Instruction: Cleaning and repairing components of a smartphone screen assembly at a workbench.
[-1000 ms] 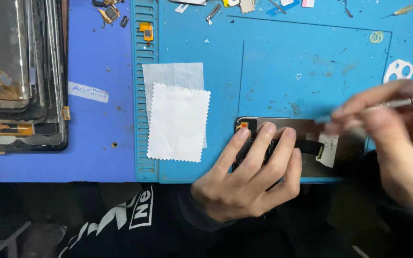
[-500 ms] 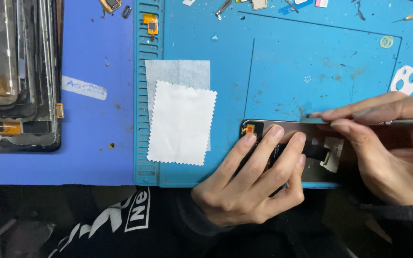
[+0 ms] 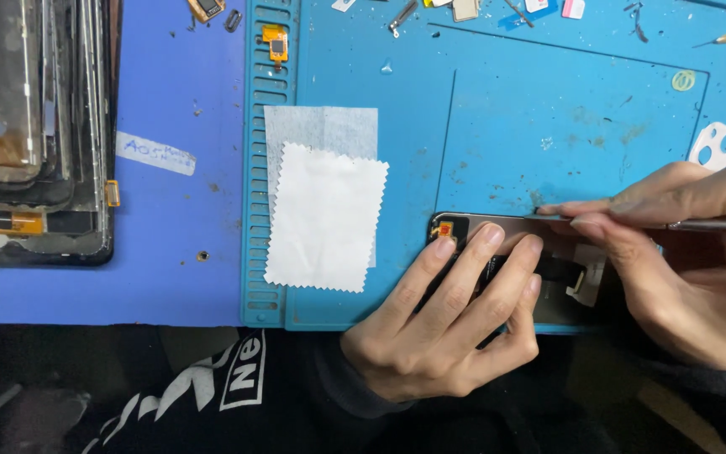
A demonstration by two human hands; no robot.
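My left hand [image 3: 443,324] presses flat, fingers spread, on the phone screen panel [image 3: 510,231]; my right hand [image 3: 682,261] pinches a thin metal tool [image 3: 712,225] at its top edge.

Two hands [image 3: 443,324], two cloths [image 3: 326,217], perhaps five stacked screens [image 3: 31,126].

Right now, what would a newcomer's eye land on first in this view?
First, the two hands at lower right: the left hand presses flat on a phone display panel at the near edge of the blue repair mat, while the right hand holds a thin metal tool to the panel's far edge. Next, the white zigzag-edged cloth lying mid-mat.
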